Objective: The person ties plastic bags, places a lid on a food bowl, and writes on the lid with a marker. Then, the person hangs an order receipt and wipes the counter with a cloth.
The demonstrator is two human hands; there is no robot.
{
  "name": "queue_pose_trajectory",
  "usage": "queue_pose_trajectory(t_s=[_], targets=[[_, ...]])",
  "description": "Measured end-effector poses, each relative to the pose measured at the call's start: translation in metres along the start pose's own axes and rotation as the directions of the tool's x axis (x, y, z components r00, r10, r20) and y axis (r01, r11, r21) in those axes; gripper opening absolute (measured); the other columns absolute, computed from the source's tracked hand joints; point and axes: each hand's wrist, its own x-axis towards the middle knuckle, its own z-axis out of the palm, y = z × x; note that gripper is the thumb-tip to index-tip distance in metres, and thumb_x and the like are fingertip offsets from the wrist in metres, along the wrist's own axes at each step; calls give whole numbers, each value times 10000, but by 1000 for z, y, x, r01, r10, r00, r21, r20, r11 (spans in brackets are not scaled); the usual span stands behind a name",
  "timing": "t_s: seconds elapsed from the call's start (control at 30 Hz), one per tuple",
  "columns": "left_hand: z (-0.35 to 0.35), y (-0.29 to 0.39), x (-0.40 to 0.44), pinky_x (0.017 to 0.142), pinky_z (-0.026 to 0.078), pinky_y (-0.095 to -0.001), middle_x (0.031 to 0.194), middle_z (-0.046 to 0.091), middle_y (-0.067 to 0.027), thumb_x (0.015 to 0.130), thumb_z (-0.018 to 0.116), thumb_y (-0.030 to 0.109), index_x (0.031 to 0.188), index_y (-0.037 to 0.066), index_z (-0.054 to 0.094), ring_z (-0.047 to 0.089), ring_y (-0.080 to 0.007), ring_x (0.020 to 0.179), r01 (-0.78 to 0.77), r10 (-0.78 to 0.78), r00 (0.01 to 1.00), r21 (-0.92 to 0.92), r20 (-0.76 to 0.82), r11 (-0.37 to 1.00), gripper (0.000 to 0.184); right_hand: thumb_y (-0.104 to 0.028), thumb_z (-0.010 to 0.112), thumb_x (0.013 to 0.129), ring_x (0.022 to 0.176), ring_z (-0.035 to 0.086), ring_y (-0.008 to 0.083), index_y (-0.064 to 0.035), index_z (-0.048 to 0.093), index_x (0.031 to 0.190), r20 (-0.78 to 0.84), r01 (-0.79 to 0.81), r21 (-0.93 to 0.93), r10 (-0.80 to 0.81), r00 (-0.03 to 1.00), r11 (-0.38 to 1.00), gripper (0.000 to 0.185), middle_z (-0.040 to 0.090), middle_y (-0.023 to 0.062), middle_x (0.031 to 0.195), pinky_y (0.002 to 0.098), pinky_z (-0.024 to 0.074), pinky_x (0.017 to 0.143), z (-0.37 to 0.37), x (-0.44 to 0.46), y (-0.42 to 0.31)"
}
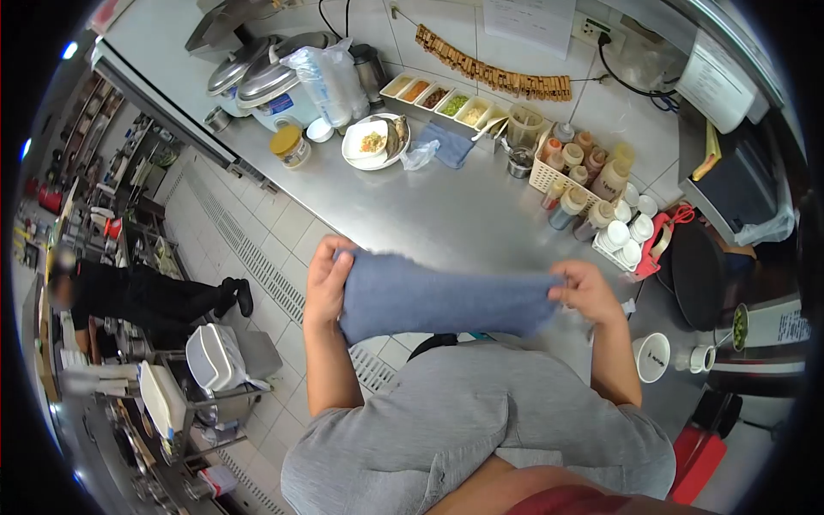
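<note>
A blue-grey cloth (446, 300) is stretched between my two hands in front of my chest, above the near edge of the steel counter. My left hand (328, 279) grips its left end, with the thumb on top and the fingers behind. The right end is pinched by my right hand (584, 292), slightly blurred. Between the hands the cloth hangs in a long band, wider at the left. Farther back, another folded blue cloth (448, 146) lies on the counter, apart from both hands.
On the steel counter (421, 215) stand a plate (378, 163) with food, a yellow-lidded jar (289, 146) and a basket of squeeze bottles (549, 176). Topping containers (452, 103) line the wall. White cups (620, 236) sit at right. Another person (129, 292) stands across the aisle at left.
</note>
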Motion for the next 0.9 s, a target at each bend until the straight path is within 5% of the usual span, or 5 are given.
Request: queue_pose_trajectory(t_s=[0.3, 0.53, 0.73, 0.87, 0.9], targets=[[-59, -161, 197, 905, 469, -298, 1020, 664, -54, 1006, 628, 157, 1113, 17, 634, 587, -138, 974, -18, -68, 987, 533, 143, 846, 176, -134, 788, 856, 792, 602, 108, -24, 684, 997, -587, -172, -495, -182, 789, 852, 207, 688, 23, 871, 265, 477, 724, -57, 151, 67], [-136, -229, 168, 918, 484, -303, 1049, 675, -41, 946, 715, 160, 1081, 46, 690, 617, -163, 993, 38, -398, 831, 675, 388, 737, 179, -178, 819, 770, 954, 657, 292, -61, 727, 1021, -239, -241, -733, 92, 967, 636, 292, 716, 97, 1013, 382, 516, 867, -19, 126, 155], [-85, -253, 136, 926, 493, -498, 1227, 584, -160, 818, 799, 456, 1158, 55, 666, 550, -332, 1155, 169, -223, 967, 969, -127, 180, 542, -227, 808, 778, 1221, 540, 348, -56, 665, 1227, -347, -311, -806, 25, 938, 504, 501, 610, 113, 1312, 417, 458, 1033, 6, 186, 153], [-53, -307, 129, 786, 474, -374, 941, 582, -64, 756, 825, 115, 865, 83, 579, 548, -244, 904, -255, -133, 873, 671, 470, 697, 271, -302, 833, 769, 1325, 476, 351, -40, 557, 1378, -282, -145, -824, -176, 943, 547, 719, 565, 176, 1378, 422, 419, 1080, 13, 256, 158], [-32, -288, 127, 731, 422, -296, 831, 521, -11, 814, 755, 60, 859, 84, 519, 478, -145, 793, 76, -338, 824, 502, 455, 861, 241, -330, 848, 759, 1365, 447, 346, -39, 512, 1429, -290, -113, -797, -212, 933, 593, 804, 543, 200, 1406, 419, 408, 1089, 16, 267, 158]])
